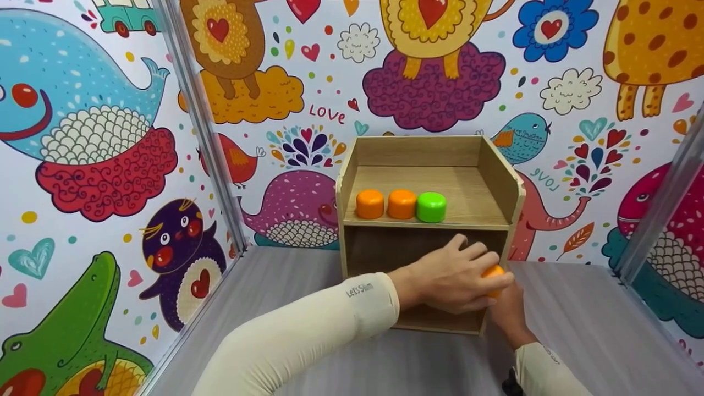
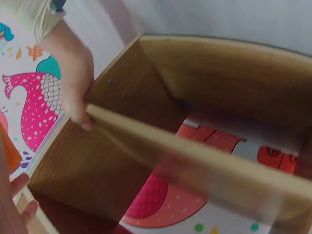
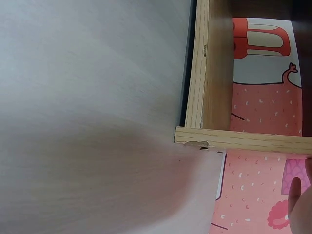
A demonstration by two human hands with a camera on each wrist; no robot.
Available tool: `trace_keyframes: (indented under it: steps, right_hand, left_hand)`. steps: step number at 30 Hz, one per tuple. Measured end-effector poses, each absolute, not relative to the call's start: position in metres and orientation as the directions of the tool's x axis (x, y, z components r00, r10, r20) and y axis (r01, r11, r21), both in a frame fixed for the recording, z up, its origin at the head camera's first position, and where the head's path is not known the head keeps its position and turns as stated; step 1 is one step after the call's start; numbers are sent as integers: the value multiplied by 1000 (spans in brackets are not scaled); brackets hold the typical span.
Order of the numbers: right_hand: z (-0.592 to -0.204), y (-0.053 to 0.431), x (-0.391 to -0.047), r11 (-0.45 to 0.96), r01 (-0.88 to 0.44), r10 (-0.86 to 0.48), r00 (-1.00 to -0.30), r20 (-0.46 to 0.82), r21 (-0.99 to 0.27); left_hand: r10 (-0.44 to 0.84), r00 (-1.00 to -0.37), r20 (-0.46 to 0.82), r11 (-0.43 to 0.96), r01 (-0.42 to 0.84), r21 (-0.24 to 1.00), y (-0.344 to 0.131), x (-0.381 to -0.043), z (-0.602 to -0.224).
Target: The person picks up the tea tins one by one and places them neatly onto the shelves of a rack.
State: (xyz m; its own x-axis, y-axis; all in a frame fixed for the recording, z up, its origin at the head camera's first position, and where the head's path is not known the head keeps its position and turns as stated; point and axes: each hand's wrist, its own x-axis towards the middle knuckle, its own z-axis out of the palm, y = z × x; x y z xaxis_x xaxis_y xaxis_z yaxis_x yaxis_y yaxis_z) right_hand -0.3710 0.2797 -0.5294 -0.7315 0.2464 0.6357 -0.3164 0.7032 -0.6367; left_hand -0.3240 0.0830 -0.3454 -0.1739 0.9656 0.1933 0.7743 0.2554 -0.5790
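Observation:
My left hand (image 1: 456,278) reaches across the front of a small wooden shelf unit (image 1: 429,224) and holds an orange rounded cylinder (image 1: 493,273) by its right side. Much of that cylinder is hidden by the fingers; only an orange edge (image 2: 9,151) shows in the left wrist view. My right hand (image 1: 509,313) is at the unit's right side, partly behind the left. In the left wrist view the right hand (image 2: 75,73) grips the unit's side, thumb over the front edge of a board. Two orange cylinders (image 1: 369,204) and a green one (image 1: 431,207) stand in a row on top.
The unit stands on a grey surface (image 1: 264,308). Cartoon-printed walls (image 1: 324,49) rise behind it and at both sides. Metal corner posts (image 1: 212,132) join the panels. Below the top, the unit has open compartments divided by a board (image 2: 185,146).

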Motion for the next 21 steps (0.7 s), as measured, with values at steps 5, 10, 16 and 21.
trace_keyframes:
  steps: [5, 10, 16, 21]
  right_hand:
    - [-529, 280, -371, 687, -359, 220, -726, 652, -631]
    - [-525, 280, -371, 670, -312, 240, -768, 594, -674]
    - [-521, 279, -371, 648, -281, 249, -800, 546, -707]
    - [-520, 278, -370, 612, -249, 264, -831, 490, -751]
  left_hand:
    - [960, -184, 211, 275, 767, -579, 83, -325, -331]
    - [956, -209, 207, 291, 772, -565, 82, -327, -320]
    - [943, -219, 249, 325, 761, -562, 82, -331, -305]
    - [916, -253, 310, 388, 750, -535, 83, -338, -295]
